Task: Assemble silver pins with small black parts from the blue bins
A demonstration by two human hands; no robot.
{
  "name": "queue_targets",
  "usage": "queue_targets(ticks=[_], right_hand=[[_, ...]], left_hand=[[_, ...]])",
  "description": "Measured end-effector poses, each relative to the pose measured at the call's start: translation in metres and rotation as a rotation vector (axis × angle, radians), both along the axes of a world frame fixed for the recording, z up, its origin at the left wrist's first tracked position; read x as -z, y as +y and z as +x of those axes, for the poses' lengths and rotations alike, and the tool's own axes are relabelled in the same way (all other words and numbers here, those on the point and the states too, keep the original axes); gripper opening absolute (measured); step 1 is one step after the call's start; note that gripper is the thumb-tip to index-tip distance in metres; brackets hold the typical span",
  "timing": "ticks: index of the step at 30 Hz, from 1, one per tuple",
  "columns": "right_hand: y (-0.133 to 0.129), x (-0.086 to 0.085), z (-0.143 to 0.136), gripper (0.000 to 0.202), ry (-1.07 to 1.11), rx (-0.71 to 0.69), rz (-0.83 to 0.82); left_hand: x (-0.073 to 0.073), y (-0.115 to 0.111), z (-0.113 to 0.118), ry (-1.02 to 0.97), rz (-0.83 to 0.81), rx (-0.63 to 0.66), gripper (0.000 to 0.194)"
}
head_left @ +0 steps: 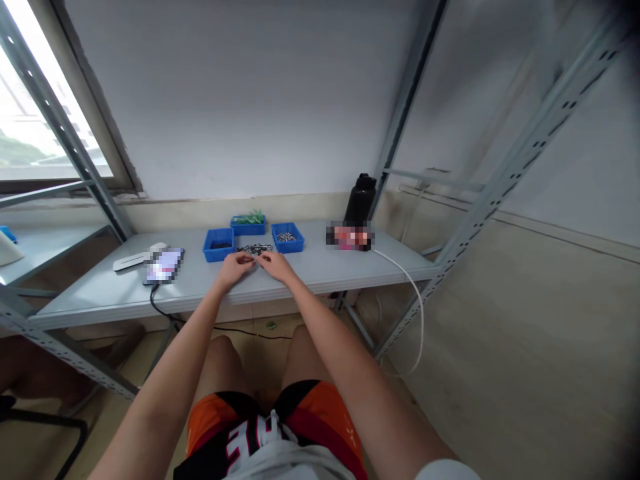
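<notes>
My left hand (pixel 236 268) and my right hand (pixel 274 265) meet fingertip to fingertip at the front of the grey shelf top. Both are closed in a pinch; whatever lies between the fingers is too small to make out. Just beyond the fingertips is a loose pile of small dark and silvery metal pieces (pixel 257 248). Around it stand several blue bins: the left bin (pixel 219 255) holds dark small parts, the right bin (pixel 292 247) holds shiny small metal parts, and the back bin (pixel 249 229) holds green strip-like pieces (pixel 250 218).
A phone (pixel 165 266) with a black cable and a white flat object (pixel 133 261) lie on the left. At the right stand a black bottle (pixel 361 200) and a blurred-out device (pixel 350 237) with a white cable. Metal rack posts (pixel 410 87) frame the shelf.
</notes>
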State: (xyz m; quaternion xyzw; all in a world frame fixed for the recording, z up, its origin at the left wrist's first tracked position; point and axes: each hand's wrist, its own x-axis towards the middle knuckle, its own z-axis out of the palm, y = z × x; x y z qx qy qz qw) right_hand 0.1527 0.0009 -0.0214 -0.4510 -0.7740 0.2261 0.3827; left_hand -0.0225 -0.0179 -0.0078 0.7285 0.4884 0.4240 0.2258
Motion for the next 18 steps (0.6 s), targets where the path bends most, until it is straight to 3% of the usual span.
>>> queue_targets(ticks=[8, 18], right_hand=[[0.0008, 0.0013, -0.0002, 0.023, 0.001, -0.04, -0.038], [0.0027, 0.0023, 0.0005, 0.018, 0.011, -0.055, -0.034]], left_hand=[[-0.0026, -0.0022, 0.0019, 0.037, 0.002, 0.004, 0.02], [0.0011, 0.0004, -0.0004, 0.09, 0.013, 0.014, 0.026]])
